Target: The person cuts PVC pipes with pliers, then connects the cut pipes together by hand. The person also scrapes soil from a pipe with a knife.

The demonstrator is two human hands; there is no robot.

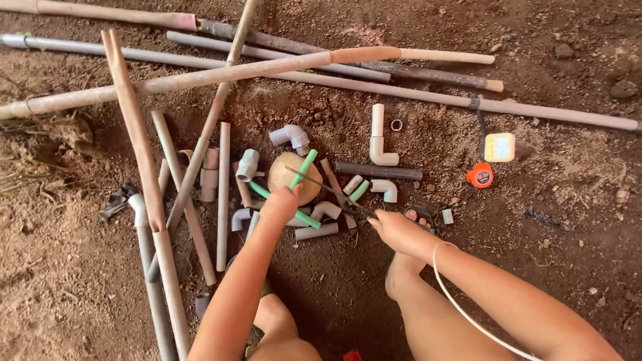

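Observation:
My left hand [281,202] grips a short green pipe [305,167] that slants up across a round tan stone [286,175]. A second green pipe piece [307,218] lies under that hand, pointing down to the right. My right hand [396,228] holds the handle of a thin hacksaw blade [319,187], which runs up and left across the green pipe over the stone. Both forearms reach in from the bottom, with my knees below them.
Long grey and tan pipes [267,67] lie criss-crossed on the bare dirt at top and left. Several white elbow fittings [378,144] and short pipe offcuts surround the stone. An orange tape measure [480,175] and a small yellow-white box [499,147] sit at right.

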